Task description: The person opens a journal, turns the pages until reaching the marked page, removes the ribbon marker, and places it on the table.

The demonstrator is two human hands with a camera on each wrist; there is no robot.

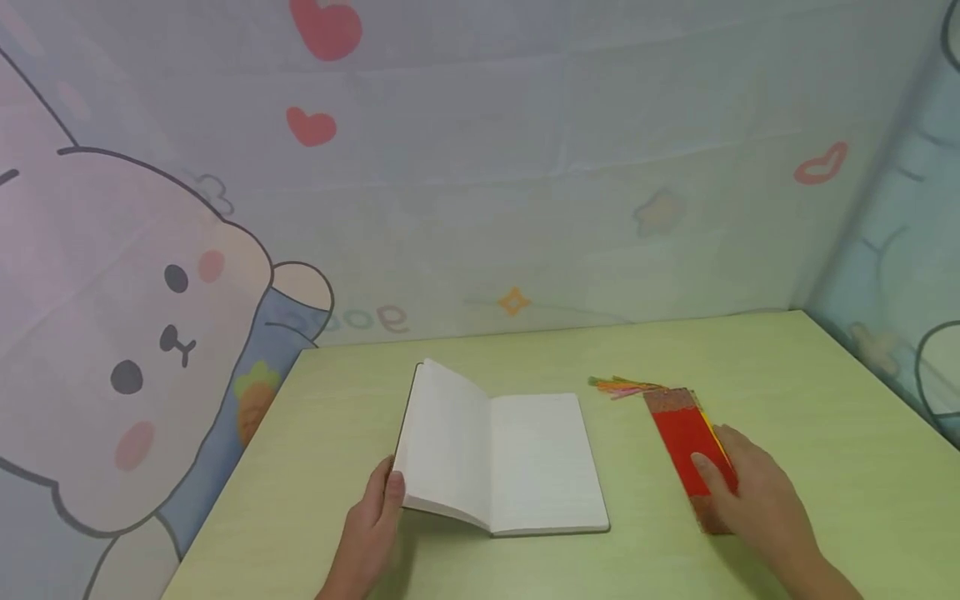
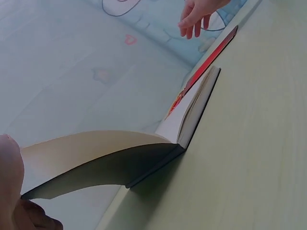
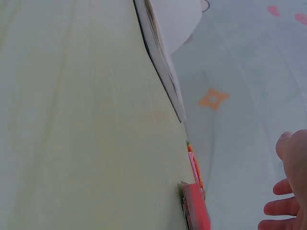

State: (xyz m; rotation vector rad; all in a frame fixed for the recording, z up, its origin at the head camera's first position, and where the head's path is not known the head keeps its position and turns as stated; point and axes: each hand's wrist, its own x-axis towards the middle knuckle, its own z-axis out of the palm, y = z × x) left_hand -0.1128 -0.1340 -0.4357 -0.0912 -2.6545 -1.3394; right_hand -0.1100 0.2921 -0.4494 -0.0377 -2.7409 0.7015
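A notebook (image 1: 546, 462) lies spread on the table, its blank white pages facing up. My left hand (image 1: 372, 508) pinches the left cover and pages near the lower corner and holds them raised. In the left wrist view the dark cover (image 2: 139, 160) bends up from the spine toward my thumb. Right of the notebook lies a thin stack of red bookmarks (image 1: 686, 446) with brown ends and coloured strings (image 1: 622, 386). My right hand (image 1: 761, 492) is over its right side; the left wrist view shows that hand (image 2: 204, 14) above the bookmarks, apart from them, fingers loosely extended.
The pale yellow-green table (image 1: 315, 433) carries the notebook and bookmarks. Behind it hangs a printed cloth (image 1: 480, 208) with hearts and a large cartoon animal on the left. Another cloth (image 1: 900, 275) hangs along the right side.
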